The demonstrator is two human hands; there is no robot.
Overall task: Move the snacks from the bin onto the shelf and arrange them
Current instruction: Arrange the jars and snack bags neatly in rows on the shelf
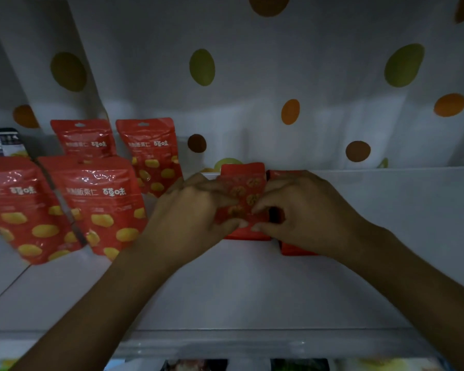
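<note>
red pouch (243,180) upright — long axis vertical, face to camera | left hand (193,212) pinches it | right hand (306,210) pinches it

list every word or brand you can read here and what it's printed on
"百草味": white brand on the front pouch, the left pouch and the back pouches.
Smaller white words beside it: too blurred to read.
Held pouch, gripped by the left hand and right hand: no text readable.
Dark package, far left: print too blurred.

red snack pouches (102,210), brand 百草味
</note>
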